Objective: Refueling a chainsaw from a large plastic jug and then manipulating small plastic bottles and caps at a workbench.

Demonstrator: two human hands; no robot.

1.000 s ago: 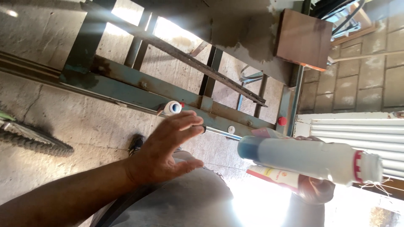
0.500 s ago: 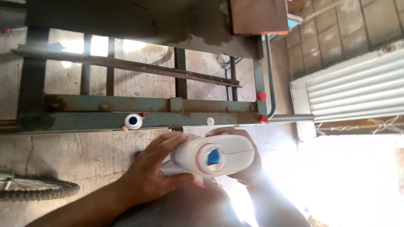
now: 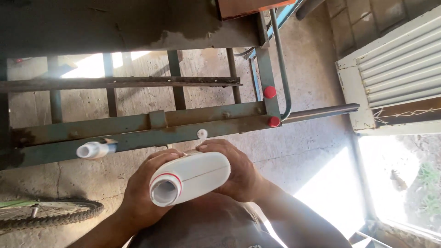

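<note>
Head view: both hands wrapped around a white plastic bottle (image 3: 190, 177), left hand (image 3: 140, 195) cupping the red-ringed neck end, right hand (image 3: 239, 172) gripping the base. Held at waist height before a green metal frame (image 3: 138, 131). Best kept level and squeezed lightly, mouth away from the body. Bicycle tyre (image 3: 50, 216) at lower left.

the white plastic bottle (image 3: 193, 177) has a red ring round its open neck. the flaking metal frame (image 3: 138, 131) is dull green with brown rust and two round red caps (image 3: 269, 92). the slatted shutter (image 3: 395, 69) is cream. the knobbly bicycle tyre (image 3: 50, 218) is black.
</note>
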